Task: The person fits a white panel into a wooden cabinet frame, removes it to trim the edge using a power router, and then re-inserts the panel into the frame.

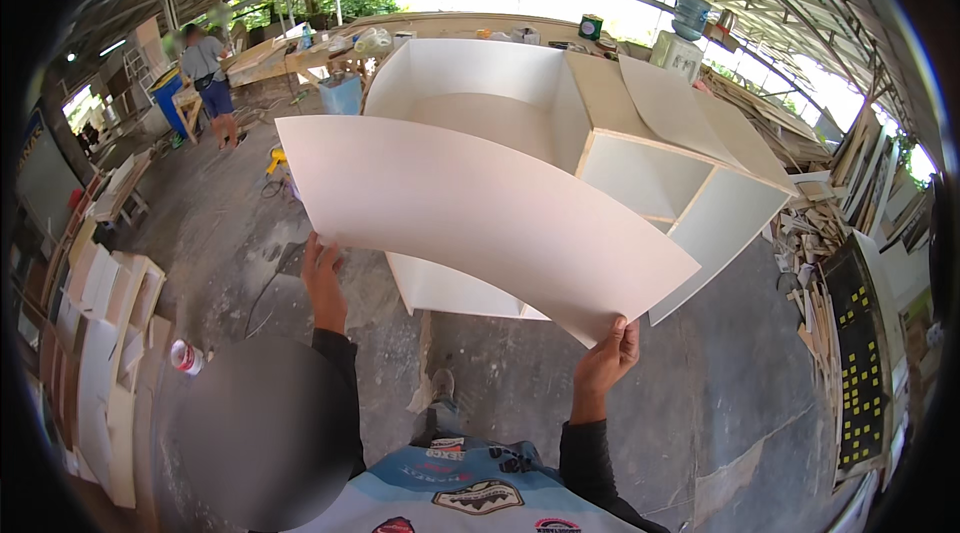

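Note:
A wide white laminate sheet (470, 203) spans the space in front of me, held up by its near corners. My left hand (324, 283) pinches its lower left corner, the fingers partly behind the sheet. At the lower right corner my right hand (608, 358) grips the edge with the thumb on top. Beyond the sheet stands a large white cabinet (485, 55) of pale board, with an open well and side compartments. The sheet hides much of its front. Another loose white sheet (672, 108) lies on the cabinet's right top.
At the far left a person (207, 83) stands by a wooden workbench (265, 61). A yellow power tool (275, 161) and a jar (186, 357) rest on the concrete floor. Board offcuts (100, 333) line the left; scrap wood (850, 193) piles up on the right.

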Demonstrator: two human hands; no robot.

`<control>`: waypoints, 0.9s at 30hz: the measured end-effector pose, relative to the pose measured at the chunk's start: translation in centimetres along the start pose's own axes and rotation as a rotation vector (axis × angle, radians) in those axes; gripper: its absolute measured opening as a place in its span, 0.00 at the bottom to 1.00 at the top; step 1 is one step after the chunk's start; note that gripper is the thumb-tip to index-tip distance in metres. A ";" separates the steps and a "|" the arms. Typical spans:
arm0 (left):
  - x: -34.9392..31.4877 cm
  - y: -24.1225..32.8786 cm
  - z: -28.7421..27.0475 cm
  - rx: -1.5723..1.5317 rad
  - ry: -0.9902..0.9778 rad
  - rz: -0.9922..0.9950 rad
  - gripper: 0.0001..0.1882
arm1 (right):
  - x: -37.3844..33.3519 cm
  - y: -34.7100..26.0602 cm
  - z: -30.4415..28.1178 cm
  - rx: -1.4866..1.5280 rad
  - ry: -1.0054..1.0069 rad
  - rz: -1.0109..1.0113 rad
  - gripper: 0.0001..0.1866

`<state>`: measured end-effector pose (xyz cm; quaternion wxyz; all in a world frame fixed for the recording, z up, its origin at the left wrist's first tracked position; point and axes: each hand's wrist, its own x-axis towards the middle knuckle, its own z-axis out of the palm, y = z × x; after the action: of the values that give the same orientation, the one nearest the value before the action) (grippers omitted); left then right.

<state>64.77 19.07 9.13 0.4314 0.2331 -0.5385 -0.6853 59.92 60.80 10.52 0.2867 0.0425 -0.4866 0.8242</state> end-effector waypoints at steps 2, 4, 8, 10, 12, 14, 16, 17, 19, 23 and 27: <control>5.0 -2.8 2.8 -0.046 -0.041 -0.005 0.30 | 2.0 2.3 2.4 -0.023 0.033 -0.030 0.12; 9.6 -4.7 6.0 -0.022 -0.184 -0.015 0.31 | 4.2 4.6 4.4 -0.051 0.058 -0.060 0.12; 16.2 -9.3 11.9 -0.021 -0.207 -0.113 0.37 | 7.2 8.5 8.6 -0.153 0.080 -0.156 0.13; 18.2 -11.0 14.8 0.060 -0.176 -0.145 0.40 | 9.0 10.4 10.4 -0.229 0.083 -0.191 0.13; 20.5 -12.2 17.1 0.106 -0.175 -0.178 0.42 | 10.2 12.1 12.4 -0.241 0.072 -0.181 0.12; 22.0 -14.0 19.4 0.110 -0.203 -0.224 0.43 | 11.2 13.8 14.1 -0.261 0.055 -0.178 0.12; 23.1 -14.8 21.3 0.189 -0.265 -0.221 0.45 | 12.3 16.5 15.0 -0.276 0.035 -0.176 0.12; 23.4 -15.0 22.4 0.229 -0.291 -0.217 0.46 | 13.2 17.5 15.1 -0.298 0.022 -0.149 0.12; 24.5 -17.6 23.3 0.321 -0.319 -0.111 0.49 | 14.5 19.8 16.0 -0.294 0.010 -0.144 0.12; 25.7 -20.2 26.7 0.551 -0.416 0.086 0.59 | 18.7 24.8 16.5 -0.284 -0.055 -0.089 0.13; 25.9 -20.3 30.3 0.741 -0.441 0.096 0.72 | 22.2 28.6 18.0 -0.353 -0.084 -0.137 0.14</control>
<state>20.62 14.51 3.22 0.2247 0.1948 -0.8375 -0.4584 23.02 45.09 5.44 0.3247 0.0589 -0.6310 0.7021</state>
